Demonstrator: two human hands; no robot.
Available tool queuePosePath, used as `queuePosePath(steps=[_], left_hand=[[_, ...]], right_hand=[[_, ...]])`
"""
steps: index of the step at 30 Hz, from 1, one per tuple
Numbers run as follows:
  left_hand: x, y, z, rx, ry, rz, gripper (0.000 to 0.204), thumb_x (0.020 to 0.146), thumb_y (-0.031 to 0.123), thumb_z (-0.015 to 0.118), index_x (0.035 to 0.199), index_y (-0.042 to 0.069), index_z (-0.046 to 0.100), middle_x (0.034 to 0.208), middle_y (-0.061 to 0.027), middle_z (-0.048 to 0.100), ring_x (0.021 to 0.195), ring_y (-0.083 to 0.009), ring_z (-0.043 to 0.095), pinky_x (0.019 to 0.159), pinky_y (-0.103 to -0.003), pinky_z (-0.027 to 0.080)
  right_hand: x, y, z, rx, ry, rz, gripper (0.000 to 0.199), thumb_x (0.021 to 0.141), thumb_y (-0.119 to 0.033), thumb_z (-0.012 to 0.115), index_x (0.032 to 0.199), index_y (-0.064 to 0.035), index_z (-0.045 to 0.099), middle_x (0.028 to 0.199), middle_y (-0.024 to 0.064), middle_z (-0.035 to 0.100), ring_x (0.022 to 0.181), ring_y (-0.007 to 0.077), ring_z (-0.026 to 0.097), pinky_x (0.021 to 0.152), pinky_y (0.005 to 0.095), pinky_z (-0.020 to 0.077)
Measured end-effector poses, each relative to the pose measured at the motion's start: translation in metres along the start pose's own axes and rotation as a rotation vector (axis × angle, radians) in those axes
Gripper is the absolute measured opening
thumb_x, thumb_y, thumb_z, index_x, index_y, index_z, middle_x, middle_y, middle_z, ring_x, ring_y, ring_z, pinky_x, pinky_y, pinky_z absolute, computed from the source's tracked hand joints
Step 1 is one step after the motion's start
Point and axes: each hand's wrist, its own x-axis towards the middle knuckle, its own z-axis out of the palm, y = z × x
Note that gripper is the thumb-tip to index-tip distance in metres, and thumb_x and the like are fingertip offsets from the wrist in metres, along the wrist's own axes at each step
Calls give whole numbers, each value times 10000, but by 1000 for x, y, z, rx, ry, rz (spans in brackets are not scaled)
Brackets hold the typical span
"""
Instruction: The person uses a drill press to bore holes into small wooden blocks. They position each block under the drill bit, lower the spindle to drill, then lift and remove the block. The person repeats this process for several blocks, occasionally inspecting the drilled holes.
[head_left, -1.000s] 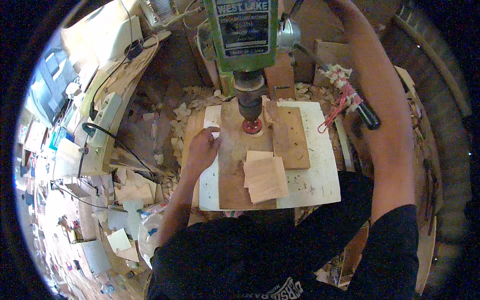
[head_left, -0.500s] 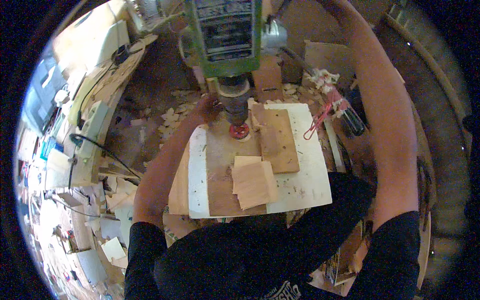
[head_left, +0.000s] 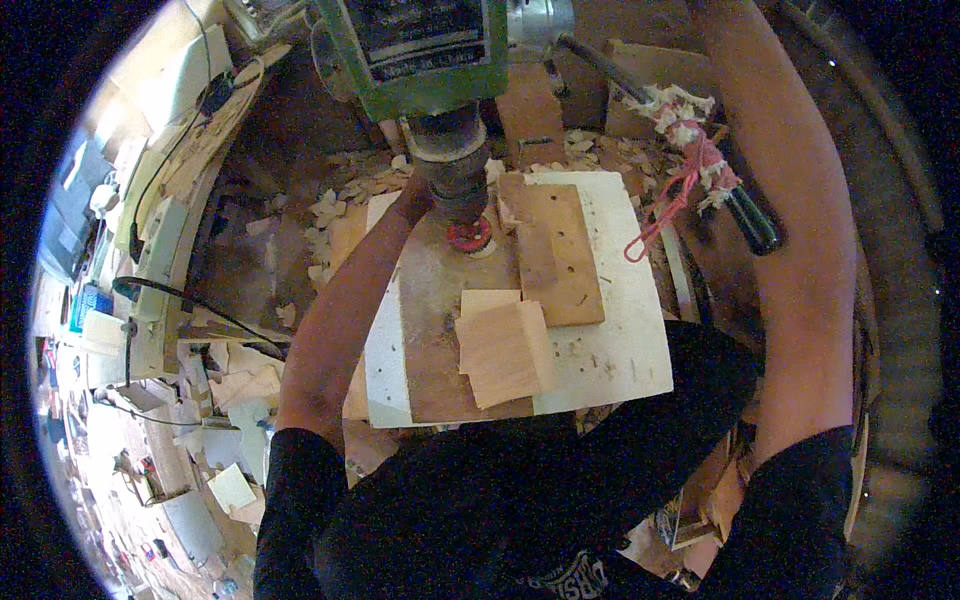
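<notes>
A green drill press (head_left: 430, 80) stands ahead, its dark chuck (head_left: 460, 190) pointing down. Under the chuck a red round cutter (head_left: 468, 236) sits at the surface of a brown wooden board, on a white panel (head_left: 630, 330). My left hand (head_left: 418, 192) is beside and partly behind the chuck; its fingers are hidden there. A small stack of thin wood squares (head_left: 500, 345) lies on the board near me. Right of the cutter is a wooden block with holes (head_left: 568, 255). My right arm stretches up past the top edge, its hand out of the picture.
A lever with a black grip (head_left: 752, 222), wrapped in cloth and pink cord (head_left: 665, 210), juts out at the right near my forearm. Wood chips (head_left: 345, 195) litter the surface behind the panel. A black cable (head_left: 200, 300) and scattered offcuts lie at the left.
The view has shifted, so the drill press and panel sit higher in the picture. The lever's grip appears farther right. My left hand stays by the chuck.
</notes>
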Motion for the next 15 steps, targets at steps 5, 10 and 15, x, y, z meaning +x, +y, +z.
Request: queuePosePath(steps=[5,10,15], left_hand=[[-45,19,-50,-306,106,8,240,856,24,636,1094,-9,649,1044,-108,699,964,-181,653,854,-310,506],[-141,86,-63,289,75,-288,228,832,84,705,1040,-10,686,888,-104,727,802,-173,682,746,-303,527],[-168,110,-14,462,179,-241,240,798,155,766,984,12,717,813,-121,725,727,-193,691,678,-317,533]], right_hand=[[1,5,-3,26,6,-81,246,1000,-306,519,1046,-77,440,731,74,518,555,164,492,451,325,398],[10,14,2,-5,-67,20,256,998,-300,513,1007,-51,457,684,64,505,528,170,484,449,332,395],[14,29,13,75,-41,3,272,995,-305,513,975,-37,471,675,84,539,523,187,517,453,340,413]])
